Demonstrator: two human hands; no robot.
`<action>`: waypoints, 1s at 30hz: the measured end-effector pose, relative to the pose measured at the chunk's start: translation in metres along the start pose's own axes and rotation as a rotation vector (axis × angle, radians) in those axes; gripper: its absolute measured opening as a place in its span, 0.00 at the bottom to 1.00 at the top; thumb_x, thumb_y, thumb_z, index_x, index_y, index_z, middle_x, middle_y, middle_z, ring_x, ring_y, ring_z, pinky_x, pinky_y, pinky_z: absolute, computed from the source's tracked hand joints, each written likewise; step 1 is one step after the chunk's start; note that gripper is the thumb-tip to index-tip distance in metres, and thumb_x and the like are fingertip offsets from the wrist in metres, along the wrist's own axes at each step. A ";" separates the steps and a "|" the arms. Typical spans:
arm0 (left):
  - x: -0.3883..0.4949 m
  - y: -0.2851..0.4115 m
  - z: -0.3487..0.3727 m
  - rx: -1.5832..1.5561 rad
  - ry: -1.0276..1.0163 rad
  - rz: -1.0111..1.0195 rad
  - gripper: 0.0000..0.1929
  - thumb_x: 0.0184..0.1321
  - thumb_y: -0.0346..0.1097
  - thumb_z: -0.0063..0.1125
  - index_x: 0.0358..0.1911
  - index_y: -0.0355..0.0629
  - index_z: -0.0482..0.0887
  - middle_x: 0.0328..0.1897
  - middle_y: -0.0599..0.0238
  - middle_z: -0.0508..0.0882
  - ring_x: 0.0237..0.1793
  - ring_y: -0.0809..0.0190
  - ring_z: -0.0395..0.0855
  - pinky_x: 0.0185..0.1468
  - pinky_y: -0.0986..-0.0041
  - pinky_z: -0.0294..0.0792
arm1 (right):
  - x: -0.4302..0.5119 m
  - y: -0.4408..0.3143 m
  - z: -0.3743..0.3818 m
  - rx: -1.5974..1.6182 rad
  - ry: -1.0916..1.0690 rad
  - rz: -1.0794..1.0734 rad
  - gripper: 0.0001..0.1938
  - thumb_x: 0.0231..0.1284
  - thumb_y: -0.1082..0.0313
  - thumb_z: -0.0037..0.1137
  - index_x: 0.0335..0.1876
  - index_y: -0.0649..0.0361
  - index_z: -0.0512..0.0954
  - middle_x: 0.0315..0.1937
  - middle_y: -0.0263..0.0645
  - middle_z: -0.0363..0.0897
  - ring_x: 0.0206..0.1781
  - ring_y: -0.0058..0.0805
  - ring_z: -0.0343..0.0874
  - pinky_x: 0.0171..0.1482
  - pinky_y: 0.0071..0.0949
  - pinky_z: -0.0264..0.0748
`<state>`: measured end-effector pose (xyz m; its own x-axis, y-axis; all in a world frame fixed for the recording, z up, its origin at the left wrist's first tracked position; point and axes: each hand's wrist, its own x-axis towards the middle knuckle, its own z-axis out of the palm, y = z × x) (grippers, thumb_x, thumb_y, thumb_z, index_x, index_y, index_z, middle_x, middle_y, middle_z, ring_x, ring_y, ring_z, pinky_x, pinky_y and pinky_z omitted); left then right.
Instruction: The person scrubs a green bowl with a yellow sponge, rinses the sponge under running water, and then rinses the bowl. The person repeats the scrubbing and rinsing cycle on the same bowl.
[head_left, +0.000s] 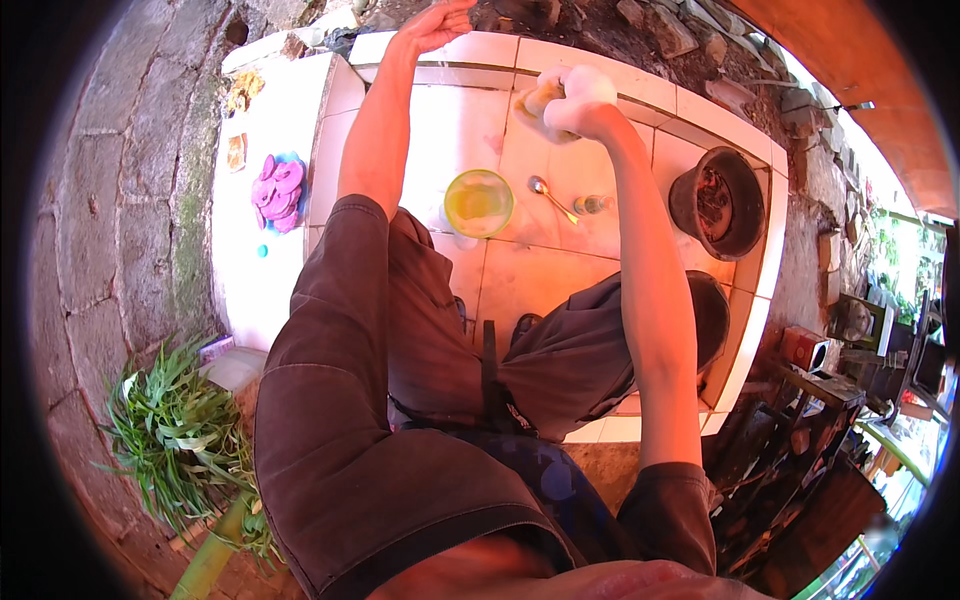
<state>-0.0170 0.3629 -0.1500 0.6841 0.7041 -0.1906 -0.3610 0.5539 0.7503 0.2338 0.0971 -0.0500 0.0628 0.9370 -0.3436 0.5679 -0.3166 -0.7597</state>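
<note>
Thick white foam covers my right hand (581, 101), which grips a soapy, yellowish-brown item, perhaps a sponge or cloth, above the far side of the tiled basin (555, 251). My left hand (439, 26) is stretched out over the basin's far rim; whether it holds anything is unclear at the picture's edge. Between my forearms, a round yellow-green bowl (478, 204) with cloudy liquid rests on the tiles. A metal spoon (551, 199) with a yellowish handle lies right of it, beside a small glass-like container (593, 204).
A dark bucket (752, 214) holding reddish contents stands at the basin's right side. On the white left ledge (274, 292) lie a pink-purple item (279, 191) and a small teal cap (262, 250). Long green leaves (180, 442) are heaped at lower left. Rocks border the far side.
</note>
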 end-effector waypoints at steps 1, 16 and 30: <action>-0.005 0.001 -0.001 0.027 0.034 0.000 0.18 0.77 0.39 0.56 0.25 0.53 0.69 0.18 0.80 0.59 0.18 0.73 0.55 0.24 0.78 0.51 | 0.000 -0.003 0.002 0.022 -0.010 0.005 0.19 0.49 0.72 0.68 0.50 0.55 0.86 0.43 0.34 0.87 0.49 0.21 0.84 0.55 0.21 0.79; 0.038 -0.013 0.010 -0.239 0.011 -0.041 0.18 0.79 0.44 0.51 0.26 0.52 0.68 0.19 0.76 0.60 0.21 0.70 0.58 0.27 0.76 0.56 | -0.014 -0.019 0.000 0.103 -0.013 0.056 0.18 0.50 0.75 0.64 0.50 0.54 0.86 0.43 0.35 0.87 0.47 0.25 0.85 0.53 0.23 0.80; 0.001 0.018 0.005 0.165 0.285 0.029 0.11 0.77 0.43 0.52 0.39 0.46 0.79 0.25 0.73 0.74 0.27 0.69 0.74 0.34 0.76 0.67 | -0.033 -0.040 0.000 0.026 0.023 -0.003 0.18 0.50 0.70 0.66 0.50 0.54 0.87 0.41 0.38 0.87 0.47 0.26 0.85 0.53 0.24 0.80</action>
<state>-0.0195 0.3716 -0.1331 0.4613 0.8276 -0.3197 -0.2542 0.4686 0.8461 0.2090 0.0785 -0.0080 0.0799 0.9408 -0.3293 0.5468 -0.3176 -0.7746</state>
